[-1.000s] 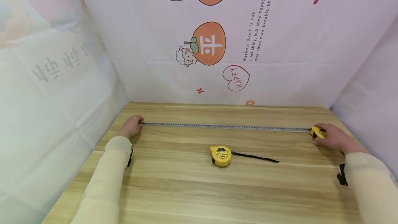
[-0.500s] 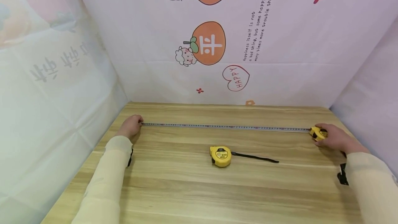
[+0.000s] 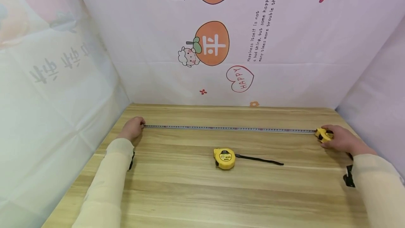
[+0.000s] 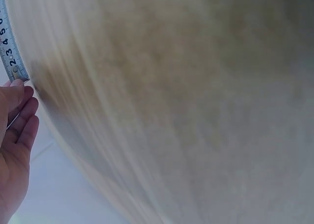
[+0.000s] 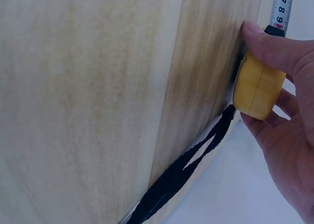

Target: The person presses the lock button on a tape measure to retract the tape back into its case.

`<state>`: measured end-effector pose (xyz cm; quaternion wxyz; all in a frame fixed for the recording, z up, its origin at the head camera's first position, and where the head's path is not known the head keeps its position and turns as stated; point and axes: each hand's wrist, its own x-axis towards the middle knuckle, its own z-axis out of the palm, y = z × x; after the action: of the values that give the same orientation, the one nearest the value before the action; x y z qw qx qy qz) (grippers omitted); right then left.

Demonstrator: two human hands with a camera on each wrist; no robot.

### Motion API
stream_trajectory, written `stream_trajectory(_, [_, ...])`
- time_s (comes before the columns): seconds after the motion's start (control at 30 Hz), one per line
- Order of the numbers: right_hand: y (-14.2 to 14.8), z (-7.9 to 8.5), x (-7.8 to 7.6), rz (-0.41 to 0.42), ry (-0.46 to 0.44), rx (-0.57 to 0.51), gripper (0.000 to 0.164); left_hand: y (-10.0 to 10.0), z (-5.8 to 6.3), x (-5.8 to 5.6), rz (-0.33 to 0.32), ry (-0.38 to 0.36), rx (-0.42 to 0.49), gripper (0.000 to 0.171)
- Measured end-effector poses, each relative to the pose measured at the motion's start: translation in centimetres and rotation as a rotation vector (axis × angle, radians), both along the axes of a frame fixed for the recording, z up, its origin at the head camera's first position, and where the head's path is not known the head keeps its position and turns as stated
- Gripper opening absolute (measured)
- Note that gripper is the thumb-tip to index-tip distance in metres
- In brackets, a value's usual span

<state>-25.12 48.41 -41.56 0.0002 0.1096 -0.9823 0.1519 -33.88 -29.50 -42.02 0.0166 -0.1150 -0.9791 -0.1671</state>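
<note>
A long metal blade (image 3: 221, 128) of a tape measure runs almost straight across the back of the table in the head view. At its left end my left hand (image 3: 134, 128) pinches the tip between thumb and forefinger; the left wrist view shows this hand (image 4: 17, 121) with low numbers on the blade (image 4: 9, 47) beside it. My right hand (image 3: 343, 140) grips the yellow tape measure case (image 3: 323, 135) at the other end. In the right wrist view the thumb lies over the top of the case (image 5: 257, 89), fingers beneath, and a black wrist strap (image 5: 181, 172) trails from it.
A second yellow tape measure (image 3: 225, 158) lies on the wooden table (image 3: 202, 192) nearer the front, its black strap (image 3: 261, 159) stretched to the right. Printed white cloth (image 3: 152, 45) hangs behind the table and along both sides.
Both hands keep their holds and the blade stays stretched out. Only a slight shift of the head view shows; the second tape measure lies where it was.
</note>
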Motion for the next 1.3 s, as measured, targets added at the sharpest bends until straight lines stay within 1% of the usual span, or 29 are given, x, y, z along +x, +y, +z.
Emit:
stream_trajectory(0.2, [0.1, 0.2, 0.1, -0.002, -0.004, -0.006, 0.079, 0.0, 0.3, 0.4, 0.009, -0.013, 0.030, 0.018])
stream_trajectory(0.37, [0.1, 0.3, 0.2, -0.011, -0.007, -0.015, 0.080, 0.0, 0.3, 0.6, 0.019, -0.003, 0.040, 0.018])
stream_trajectory(0.5, [0.1, 0.4, 0.1, -0.018, 0.005, -0.022, 0.078, -0.1, 0.2, 0.5, 0.034, -0.012, 0.067, 0.019])
stream_trajectory(0.63, [-0.1, 0.5, 0.2, -0.021, 0.031, -0.005, 0.077, -0.3, 0.3, 0.7, 0.037, -0.024, 0.108, 0.022])
stream_trajectory(0.73, [-0.1, 0.7, 0.3, -0.024, 0.047, -0.007, 0.077, -0.5, 0.5, 0.9, 0.024, 0.000, 0.145, 0.023])
stream_trajectory(0.9, [0.0, 0.9, 0.5, -0.017, 0.062, -0.044, 0.076, -0.9, 0.7, 1.3, 0.004, 0.057, 0.207, 0.021])
stream_trajectory(1.13, [-0.1, 1.7, 0.9, -0.007, 0.089, -0.043, 0.075, -1.0, 1.6, 1.9, 0.001, 0.070, 0.270, 0.023])
stream_trajectory(1.3, [-0.4, 2.3, 1.2, -0.019, 0.109, -0.037, 0.073, -1.0, 2.1, 2.2, 0.013, 0.086, 0.292, 0.023])
